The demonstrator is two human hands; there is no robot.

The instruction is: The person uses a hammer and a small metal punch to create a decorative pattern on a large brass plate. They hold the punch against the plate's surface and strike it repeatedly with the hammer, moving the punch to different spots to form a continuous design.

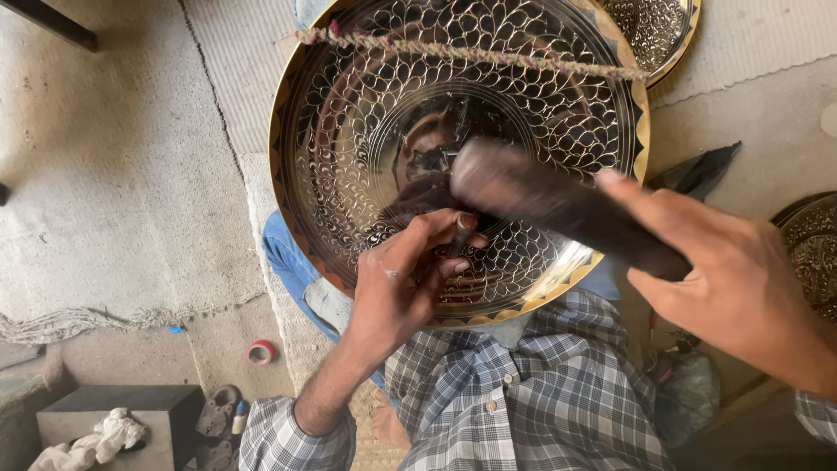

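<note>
A pale woven mat (113,174) covers the floor, with a bare concrete strip along the lower left of the frame. There, a red roll of tape (260,351) lies near a dark block (131,410) that carries a crumpled white rag (91,443).

A large round brass tray (349,131) fills the upper middle of the frame. Its shiny face is engraved with a scale-like pattern, and its gold rim is edged with small triangles. It leans against the person's lap, above a grey checked shirt (523,392) and blue trousers (292,262). A rough twisted cord (471,54) crosses the top of the tray from left to right.

The left hand (401,279) comes up from the lower middle. Its fingers are closed in a pinch around a short dark punch (462,234), whose long axis runs roughly up and down in the frame, with the top end showing above the fingertips and the tip hidden against the lower part of the tray.

The right hand (732,279) enters from the right edge, fingers wrapped around the handle of a dark mallet (540,196). The mallet is blurred. Its long axis slants from lower right to upper left, with the head pointing toward the tray's centre, just above the punch and the left hand.

Parts of two more engraved trays show at the upper right corner (663,30) and the right edge (811,244).
</note>
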